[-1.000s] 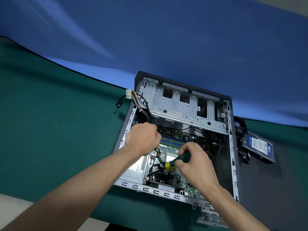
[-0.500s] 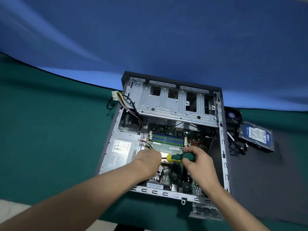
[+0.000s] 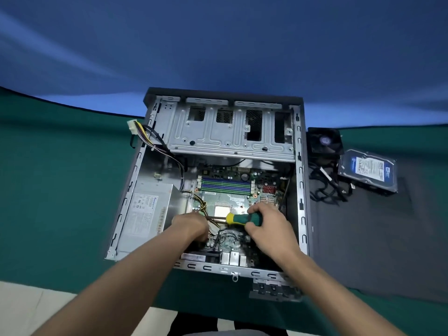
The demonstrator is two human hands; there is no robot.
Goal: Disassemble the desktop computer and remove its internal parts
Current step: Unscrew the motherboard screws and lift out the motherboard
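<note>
The open desktop case lies flat on the green table. Inside are the green motherboard, its row of memory slots, the grey power supply at the left and the metal drive cage at the back. My right hand grips a green and yellow screwdriver, held flat with its shaft pointing left. My left hand is down over the board beside the power supply, fingers curled on a pale power connector with yellow and black wires.
A loose bundle of wires with a white plug hangs over the case's left wall. To the right, on a dark mat, lie a black fan, tangled black cables and a blue-labelled hard drive.
My left hand came down from the upper left of the case to the connector near the power supply. The screwdriver swung to lie flat. The view shifted, showing the power supply.
</note>
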